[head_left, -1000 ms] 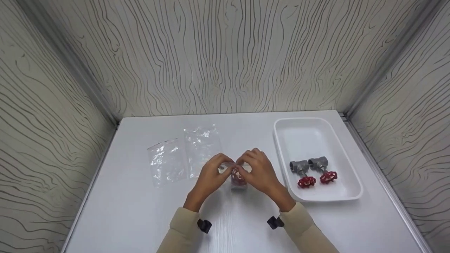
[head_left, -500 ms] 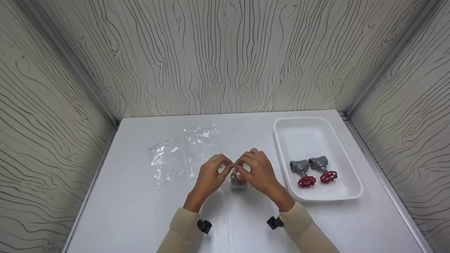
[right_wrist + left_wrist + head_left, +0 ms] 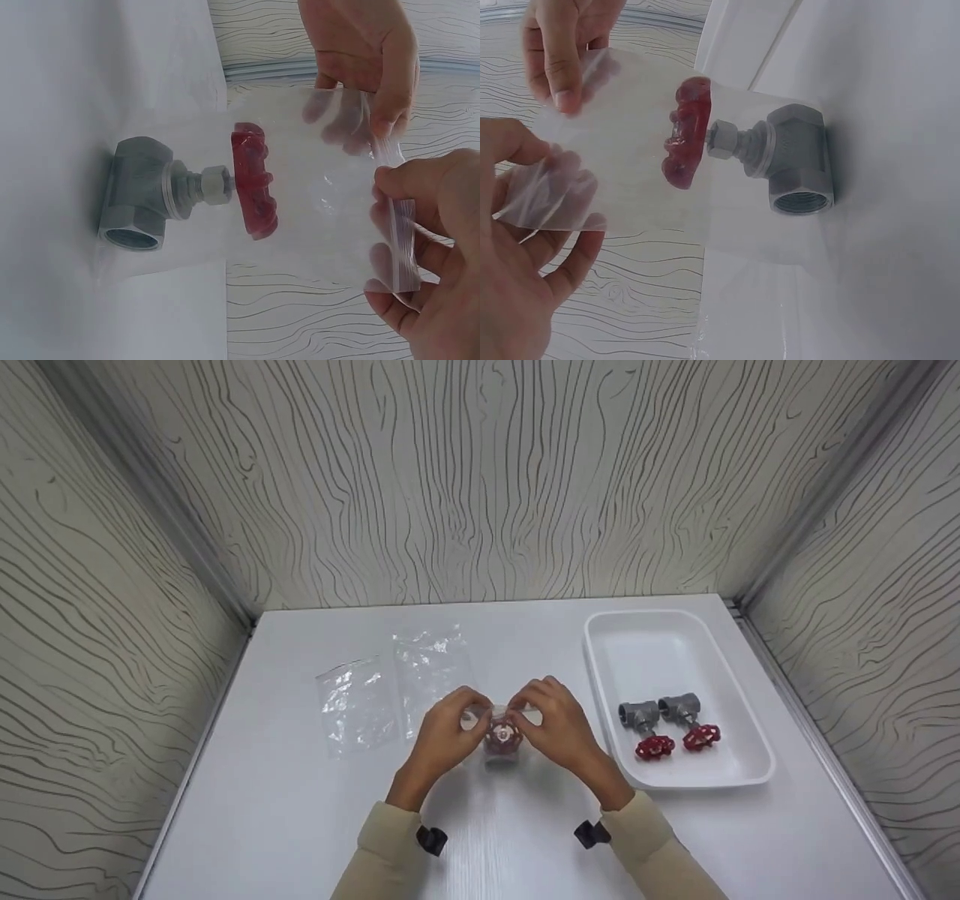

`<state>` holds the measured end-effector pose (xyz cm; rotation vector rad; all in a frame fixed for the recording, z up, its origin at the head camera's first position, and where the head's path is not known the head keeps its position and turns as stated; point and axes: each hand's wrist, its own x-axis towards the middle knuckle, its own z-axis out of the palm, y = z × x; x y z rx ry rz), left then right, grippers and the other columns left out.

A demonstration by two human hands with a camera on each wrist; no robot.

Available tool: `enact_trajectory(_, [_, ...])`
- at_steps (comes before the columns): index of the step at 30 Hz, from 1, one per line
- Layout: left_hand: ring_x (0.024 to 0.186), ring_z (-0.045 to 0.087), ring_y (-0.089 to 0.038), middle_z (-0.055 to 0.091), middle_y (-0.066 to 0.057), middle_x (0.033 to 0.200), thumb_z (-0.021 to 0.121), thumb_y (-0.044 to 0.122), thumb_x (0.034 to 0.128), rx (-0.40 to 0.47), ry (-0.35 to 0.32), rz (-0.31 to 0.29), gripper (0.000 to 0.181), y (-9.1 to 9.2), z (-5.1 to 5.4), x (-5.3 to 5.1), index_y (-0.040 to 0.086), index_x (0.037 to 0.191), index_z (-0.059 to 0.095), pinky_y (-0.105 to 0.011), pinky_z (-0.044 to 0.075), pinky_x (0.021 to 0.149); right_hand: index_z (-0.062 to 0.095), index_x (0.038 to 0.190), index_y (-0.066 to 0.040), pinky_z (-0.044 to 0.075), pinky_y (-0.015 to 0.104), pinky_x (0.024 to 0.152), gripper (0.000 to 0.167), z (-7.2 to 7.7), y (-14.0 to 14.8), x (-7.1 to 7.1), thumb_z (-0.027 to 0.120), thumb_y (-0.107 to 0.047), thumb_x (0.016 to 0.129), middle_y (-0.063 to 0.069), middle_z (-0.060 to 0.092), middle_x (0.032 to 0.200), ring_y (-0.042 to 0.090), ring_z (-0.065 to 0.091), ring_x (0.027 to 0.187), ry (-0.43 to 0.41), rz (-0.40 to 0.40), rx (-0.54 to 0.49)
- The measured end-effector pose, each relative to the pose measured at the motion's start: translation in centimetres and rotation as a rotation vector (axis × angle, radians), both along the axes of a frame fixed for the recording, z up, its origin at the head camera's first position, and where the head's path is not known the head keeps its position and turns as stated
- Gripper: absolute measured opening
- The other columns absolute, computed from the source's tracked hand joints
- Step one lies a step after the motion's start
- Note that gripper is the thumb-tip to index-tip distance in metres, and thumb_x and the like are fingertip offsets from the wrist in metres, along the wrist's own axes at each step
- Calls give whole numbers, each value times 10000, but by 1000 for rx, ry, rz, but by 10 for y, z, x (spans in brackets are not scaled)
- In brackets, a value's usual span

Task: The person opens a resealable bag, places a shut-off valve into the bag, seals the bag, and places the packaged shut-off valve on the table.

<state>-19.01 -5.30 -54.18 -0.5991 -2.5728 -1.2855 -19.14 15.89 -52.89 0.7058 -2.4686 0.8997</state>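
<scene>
A clear zip-lock bag (image 3: 322, 202) stands upright between my hands, holding a grey gate valve (image 3: 795, 154) with a red handwheel (image 3: 690, 133). The valve body sits at the bottom of the bag, down on the table, handwheel up. My left hand (image 3: 444, 735) pinches the bag's top from the left, thumb on the near face and fingers behind it. From the right, my right hand (image 3: 556, 727) pinches the same top edge. The zip strip (image 3: 401, 247) shows by the right thumb. In the head view the fingers partly cover the bag's top.
Two flat clear bags (image 3: 358, 705) lie on the white table (image 3: 285, 817) at the left and back. A white tray (image 3: 652, 649) on the right holds two more gate valves (image 3: 679, 709) with red handwheels. Wood-patterned panels stand around the table.
My fingertips came together at the bag's top, then moved slightly apart. The bagged valve has shifted a little left, and its handwheel shows more fully between the hands.
</scene>
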Motion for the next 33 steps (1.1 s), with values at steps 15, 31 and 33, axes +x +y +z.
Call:
enact_trajectory(15, [958, 746, -179, 756, 33, 999, 773, 159, 979, -13, 49, 4, 37, 5, -1, -1, 142, 994, 802, -407, 644, 877, 767, 911, -154, 502, 326, 724, 101, -6, -2, -1, 866, -172, 897, -43, 718, 875, 129, 580, 829, 59, 18, 17])
enact_trajectory(31, [961, 742, -169, 755, 26, 982, 756, 118, 965, 48, 15, 10, 40, -1, 2, -2, 135, 956, 791, -460, 631, 898, 753, 998, -166, 555, 335, 789, 123, -8, 10, -1, 841, -215, 927, -53, 708, 967, 249, 637, 921, -113, 22, -84])
enact_trajectory(33, [963, 744, -182, 756, 19, 981, 756, 122, 964, 51, 9, 15, 37, -1, 1, -3, 130, 956, 792, -474, 628, 903, 746, 974, -167, 550, 330, 787, 113, -8, 11, -1, 836, -216, 927, -59, 705, 946, 254, 634, 909, -114, 26, -95])
